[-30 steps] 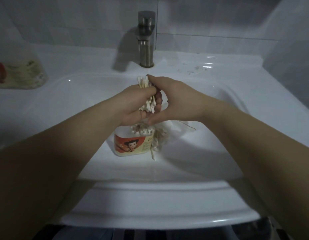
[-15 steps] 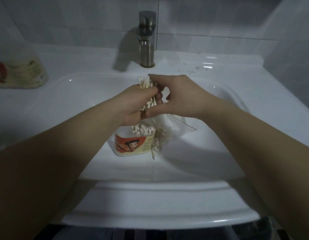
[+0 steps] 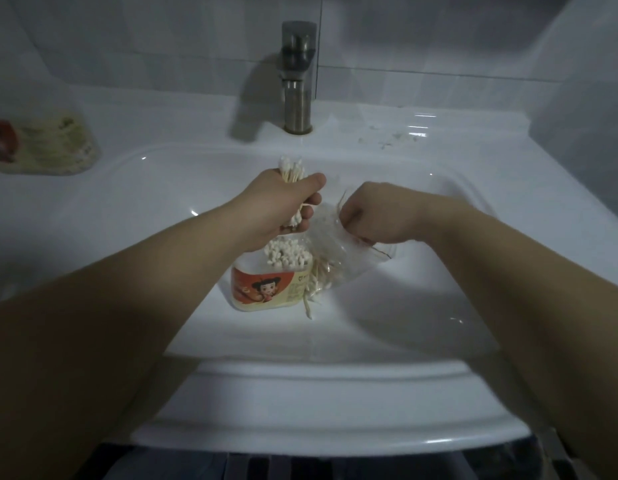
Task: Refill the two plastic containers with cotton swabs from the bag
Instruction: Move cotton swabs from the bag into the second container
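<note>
The container (image 3: 266, 293) stands upright in the sink (image 3: 335, 393), its open mouth packed with swabs (image 3: 287, 259) tip-up, probably parked in the basin so that strays stay put. The bag (image 3: 330, 252) slumps against the container's right side, spilling a few loose sticks toward the near side. Just above the container, the left hand (image 3: 280, 207) wraps fingers and thumb tightly around a bundle (image 3: 291, 169) held upright, its white tips poking out on the far side toward the tap (image 3: 297, 77); gathering them parallel likely makes them easier to drop in (this tub looks almost full). The right hand (image 3: 373, 218) sits at the bag's mouth with fingers curled narrow; whether they pinch film or swabs I cannot tell, as the fingertips are hidden.
</note>
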A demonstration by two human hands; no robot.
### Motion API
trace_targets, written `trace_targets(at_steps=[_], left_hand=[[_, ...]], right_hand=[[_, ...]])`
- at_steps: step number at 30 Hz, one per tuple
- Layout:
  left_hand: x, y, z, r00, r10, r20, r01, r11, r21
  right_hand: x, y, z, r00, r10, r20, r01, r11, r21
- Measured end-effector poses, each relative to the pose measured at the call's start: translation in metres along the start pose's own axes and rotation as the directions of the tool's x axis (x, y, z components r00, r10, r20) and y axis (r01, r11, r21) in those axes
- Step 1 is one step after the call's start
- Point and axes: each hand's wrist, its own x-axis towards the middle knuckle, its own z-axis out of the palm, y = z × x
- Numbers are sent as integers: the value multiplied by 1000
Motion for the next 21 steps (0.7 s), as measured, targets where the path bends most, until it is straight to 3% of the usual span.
trace_targets(at_steps=[6,10,16,21], left_hand=[[3,-2,-2,1000,23,11,-23,999,37],[5,-4,-4,999,30,34,-32,998,62],[5,-7,-3,997,30,67,-37,994,102],[3,-6,-2,996,28,81,-40,988,150]], right_hand=[[11,-4,25,976,-29,218,35,999,-22],[13,-11,35,969,-49,243,48,999,11],[16,-27,48,952,-107,285,190,940,-284],[15,-27,48,968,-128,216,199,914,-352]])
